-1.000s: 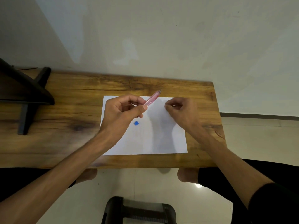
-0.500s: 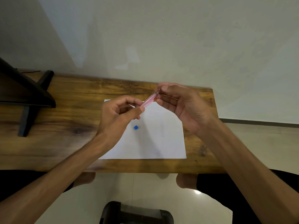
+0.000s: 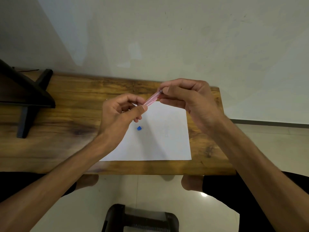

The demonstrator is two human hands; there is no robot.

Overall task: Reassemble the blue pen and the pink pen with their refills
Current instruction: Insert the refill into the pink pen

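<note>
The translucent pink pen (image 3: 152,99) is held in the air above the white paper (image 3: 160,139), slanting up to the right. My left hand (image 3: 120,114) pinches its lower end between thumb and fingers. My right hand (image 3: 187,101) grips its upper end with thumb and fingertips. A small blue pen piece (image 3: 139,128) lies on the paper just below my left hand. No blue pen body or loose refill shows; my hands may hide them.
The paper lies on a wooden table (image 3: 66,114) set against a pale wall. A black stand (image 3: 25,97) occupies the table's left end. Below the front edge are my knees and a dark object (image 3: 140,218) on the tiled floor.
My right hand rose from the paper and took the pink pen's upper end. The pen lifted slightly with both hands now on it.
</note>
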